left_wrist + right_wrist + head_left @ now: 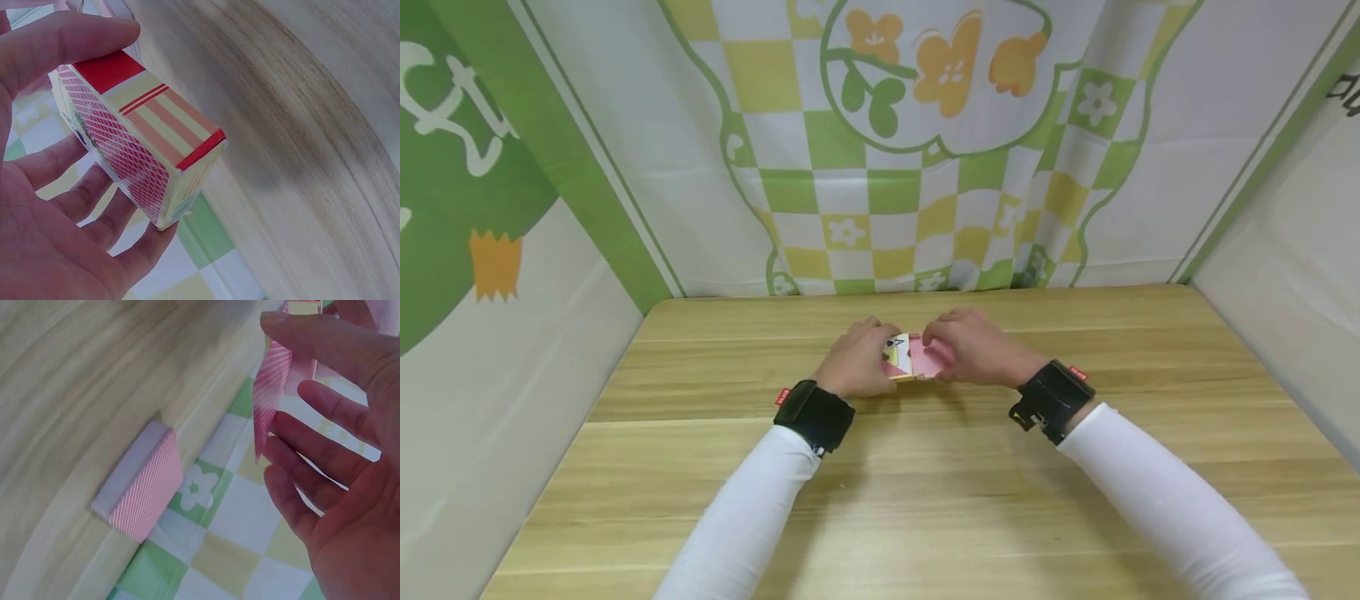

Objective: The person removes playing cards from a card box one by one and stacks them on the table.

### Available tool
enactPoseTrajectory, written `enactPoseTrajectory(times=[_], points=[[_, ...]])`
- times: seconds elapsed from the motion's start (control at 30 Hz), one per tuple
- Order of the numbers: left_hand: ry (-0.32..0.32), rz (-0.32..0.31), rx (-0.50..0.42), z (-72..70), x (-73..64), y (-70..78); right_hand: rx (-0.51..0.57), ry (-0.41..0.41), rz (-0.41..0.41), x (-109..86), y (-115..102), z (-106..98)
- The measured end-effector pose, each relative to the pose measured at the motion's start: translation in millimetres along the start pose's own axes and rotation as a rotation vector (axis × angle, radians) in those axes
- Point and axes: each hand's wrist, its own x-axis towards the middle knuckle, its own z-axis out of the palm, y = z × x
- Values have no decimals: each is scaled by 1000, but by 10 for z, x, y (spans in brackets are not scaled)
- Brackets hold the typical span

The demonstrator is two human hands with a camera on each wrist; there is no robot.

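My left hand (852, 360) grips a playing card box (115, 134), thumb along one narrow side and fingertips along the opposite one. The box has a red lattice pattern, striped sides and a printed ace on its face. From the right, my right hand (981, 348) pinches pink-patterned playing cards (271, 387) between thumb and fingers, right at the box's end. In the head view these cards overlap the end of the box. Beyond the right hand, a stack of pink-backed cards (149, 487) lies on the table, mostly hidden from the head camera.
The wooden table (925, 500) runs back to a checked green, yellow and white curtain (842, 196) hanging just behind the hands. Fabric walls stand on the left (587, 275) and right (1285, 225). Each wrist wears a black strap (816, 417).
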Motion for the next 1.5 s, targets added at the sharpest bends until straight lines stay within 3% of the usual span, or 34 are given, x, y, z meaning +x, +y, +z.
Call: enactPoseTrajectory(times=[0.27,0.4,0.8,1.17,1.5], points=[[11,-21,4,9,-21,-39,65,-57,24,-145,199,-146],[21,-50,21,18,-30,-75,61,-20,50,-176,292,-239],[39,-67,17,16,-23,-77,12,93,336,-60,390,-181],[47,-59,15,23,-1,-80,8,68,577,87,359,-31],[42,-48,7,28,-10,-57,-35,61,710,156,329,78]])
